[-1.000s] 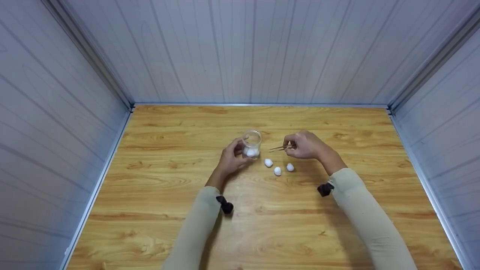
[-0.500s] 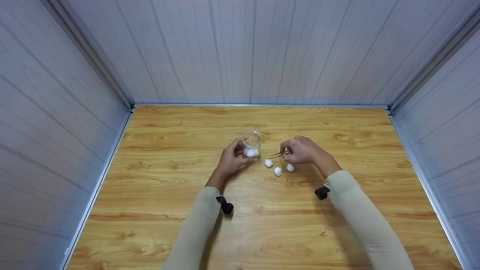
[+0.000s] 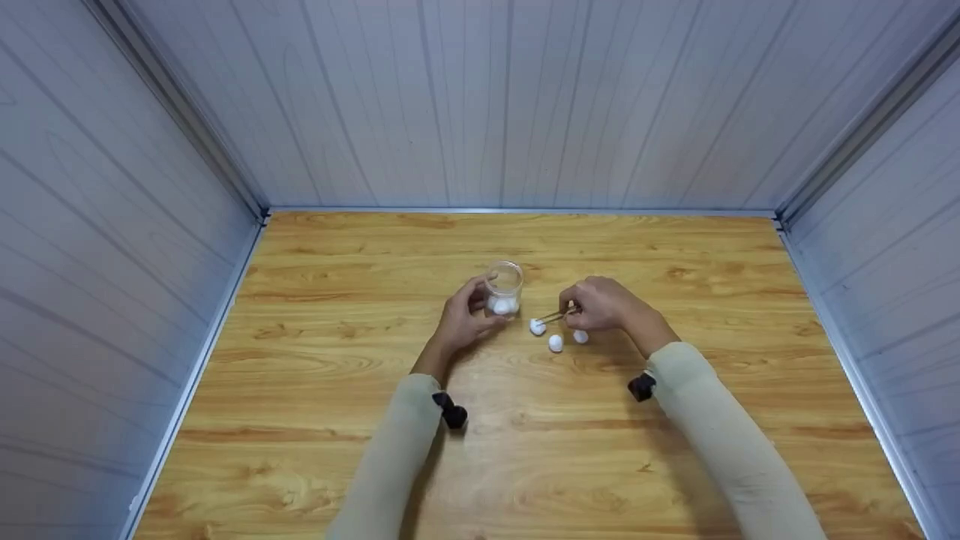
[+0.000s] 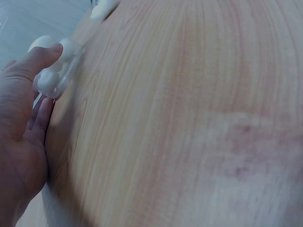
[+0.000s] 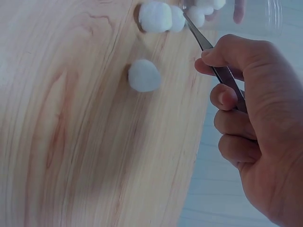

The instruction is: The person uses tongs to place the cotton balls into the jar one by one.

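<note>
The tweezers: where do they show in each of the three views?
Head: tweezers at centre, right hand pinches them.
Left wrist: not in it.
Right wrist: upper right, tips at a cotton ball.
Shared landmark: the clear jar, top edge of the right wrist view.

A wooden tabletop [image 3: 300,390] with yellow-brown grain fills the 6 o'clock half. Pale grey ribbed panel walls [image 3: 510,97] enclose it at 9, 12 and 3 o'clock, edged with metal trim [image 3: 525,211].

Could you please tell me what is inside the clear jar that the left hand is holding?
White cotton balls lie at the bottom of the jar; the left hand covers its near side, so their count is unclear.
</note>
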